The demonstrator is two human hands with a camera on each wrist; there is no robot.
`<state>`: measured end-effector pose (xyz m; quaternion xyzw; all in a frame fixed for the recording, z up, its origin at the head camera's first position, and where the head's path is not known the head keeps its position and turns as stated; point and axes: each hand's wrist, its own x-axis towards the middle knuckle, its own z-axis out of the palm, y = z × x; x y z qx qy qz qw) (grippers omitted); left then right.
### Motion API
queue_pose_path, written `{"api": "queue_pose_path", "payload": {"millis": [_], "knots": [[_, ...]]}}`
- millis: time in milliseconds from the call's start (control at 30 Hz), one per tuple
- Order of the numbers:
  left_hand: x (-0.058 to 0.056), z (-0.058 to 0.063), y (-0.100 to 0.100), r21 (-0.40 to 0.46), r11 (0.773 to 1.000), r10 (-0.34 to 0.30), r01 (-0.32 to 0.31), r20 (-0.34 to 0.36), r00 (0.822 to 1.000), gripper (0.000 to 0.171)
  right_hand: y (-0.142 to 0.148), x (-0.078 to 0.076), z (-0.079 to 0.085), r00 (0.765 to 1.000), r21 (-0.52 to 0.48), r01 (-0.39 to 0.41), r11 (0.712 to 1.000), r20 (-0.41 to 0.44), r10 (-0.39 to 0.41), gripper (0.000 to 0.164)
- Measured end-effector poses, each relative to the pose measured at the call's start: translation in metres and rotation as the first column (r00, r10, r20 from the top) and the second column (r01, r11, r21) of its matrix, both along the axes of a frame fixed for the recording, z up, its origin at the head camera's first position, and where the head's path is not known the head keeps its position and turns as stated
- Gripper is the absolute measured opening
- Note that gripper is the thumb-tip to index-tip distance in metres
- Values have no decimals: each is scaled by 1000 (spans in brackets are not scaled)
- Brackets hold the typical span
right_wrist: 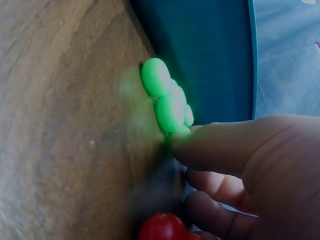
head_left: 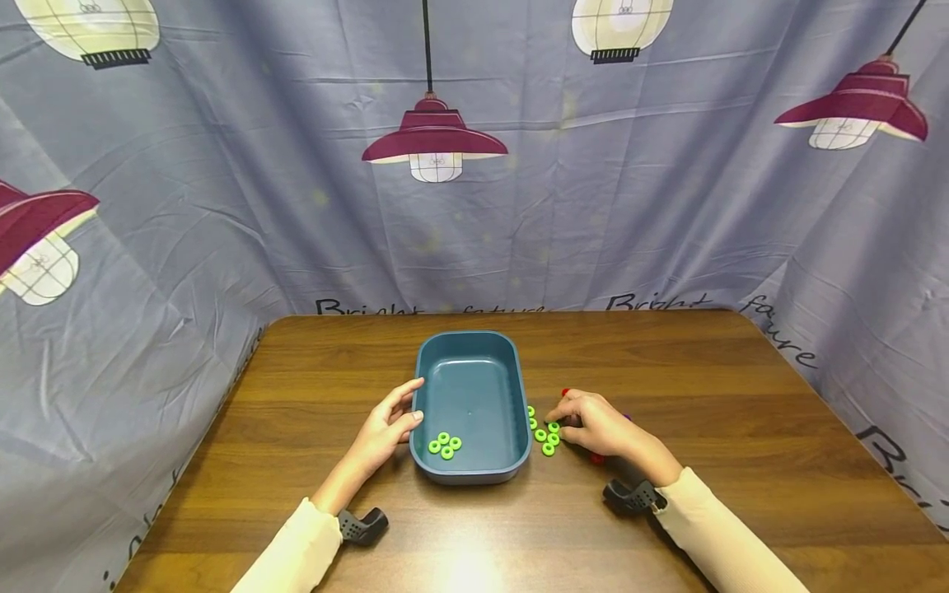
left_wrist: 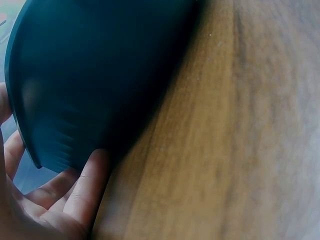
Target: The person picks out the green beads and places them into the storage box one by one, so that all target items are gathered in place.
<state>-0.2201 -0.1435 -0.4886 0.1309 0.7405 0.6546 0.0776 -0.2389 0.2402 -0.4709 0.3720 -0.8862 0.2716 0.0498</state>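
Note:
A dark blue plastic tray [head_left: 469,476] stands on the table, with several small green rings [head_left: 445,445] in its near left corner. My left hand [head_left: 381,432] holds the tray's left side, its thumb and forefinger at the rim. In the left wrist view, other fingers [left_wrist: 89,187] press against the outer wall. Several more green rings [head_left: 548,449] lie close together outside the tray's right wall. Over them is my right hand [head_left: 596,424], its thumb and forefinger bent around one green ring. The right wrist view shows the thumb [right_wrist: 215,145] against a ring, partly covering it.
Red pieces [head_left: 597,458] lie partly hidden under the right hand; one red piece [right_wrist: 162,227] shows glossy and rounded. A bit of purple [head_left: 627,417] shows behind that hand. The wooden table [head_left: 638,354] runs back to a lamp-printed curtain [head_left: 467,239].

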Motion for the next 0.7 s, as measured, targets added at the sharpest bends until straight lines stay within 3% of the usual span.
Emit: {"api": "queue_pose_path", "payload": {"millis": [167,700], "knots": [[0,0,0,3,1000,-6,6,1,1000,58,-1,0,-2,999,-17,31,999,-28,-32,21],[0,0,1,12,1000,-6,6,0,1000,58,-1,1,6,991,0,126,992,47,-126,14]]}}
